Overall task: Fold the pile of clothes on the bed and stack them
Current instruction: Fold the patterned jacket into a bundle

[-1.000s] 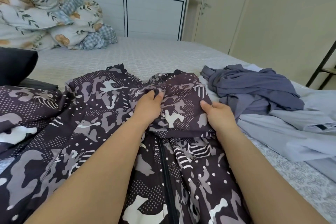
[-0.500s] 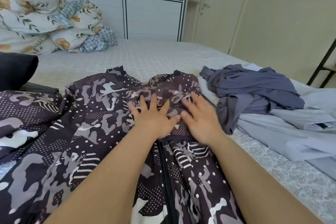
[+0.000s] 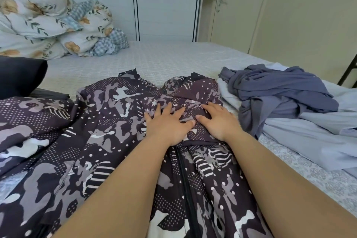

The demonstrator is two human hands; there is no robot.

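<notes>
Matt patterned cloth jacket (image 3: 108,121)

- The bare stretch of bed (image 3: 173,58) beyond the patterned jacket (image 3: 108,121) lies free, back to the drawer fronts (image 3: 164,11).
- To the right, a heap of blue-grey clothes (image 3: 280,94) blocks the way, just beside the jacket's edge.
- At far left, a bundled floral duvet (image 3: 48,25) fills the bed's corner.
- A black cushion (image 3: 21,75) hems in the left side.
- Patterned sheet at lower right stays open.
</notes>
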